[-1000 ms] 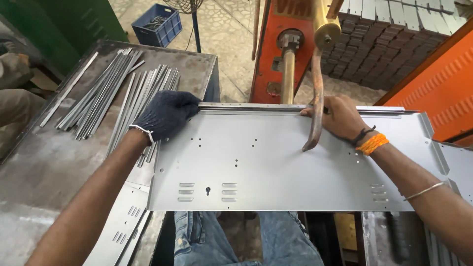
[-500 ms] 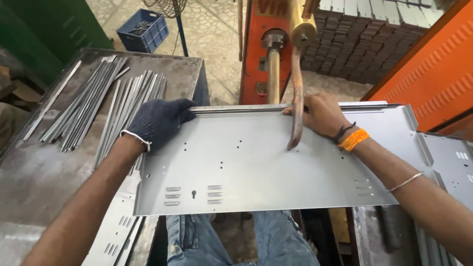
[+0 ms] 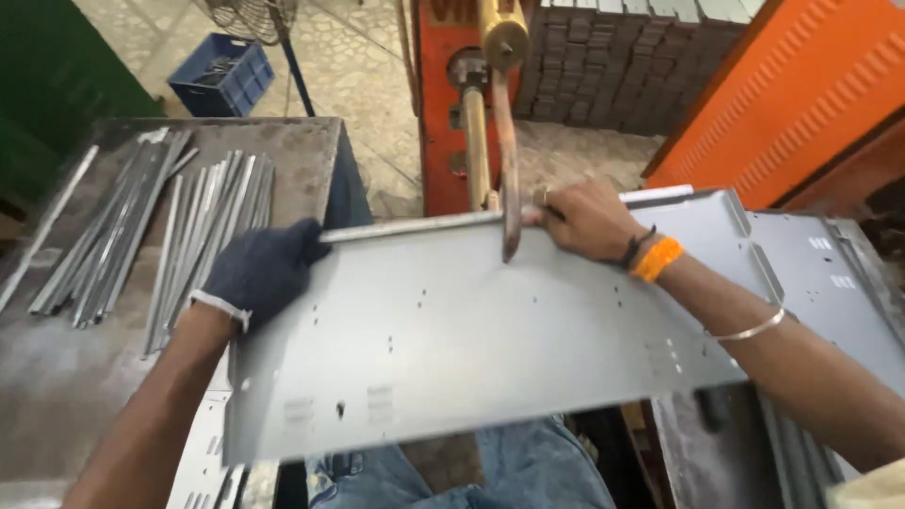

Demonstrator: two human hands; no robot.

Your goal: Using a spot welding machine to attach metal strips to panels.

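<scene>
Head view looks down at 2 hands holding a big flat grey metal sheet. This sheet is tilted, with its left side lower, and it sits over the person's lap in blue jeans. It has small holes and little slots in it, and its far edge is bent up into a lip.

On the left hand there is a dark glove. Its grip is closed on the far left corner of the sheet, right at the lip. On the right hand there is no glove. Its grip is closed on the far edge of the sheet, just beside a brown metal arm that hangs down from an orange machine. The tip of that arm touches the sheet near the lip. An orange band and a dark band sit on the right wrist, and a thin silver bangle sits farther up the arm.

To the left stands a grey desk with a pile of long thin metal strips lying on it. More grey sheets lie to the right. Far back on the floor there is a blue crate, and a fan stands near it. An orange panel is at the top right.
</scene>
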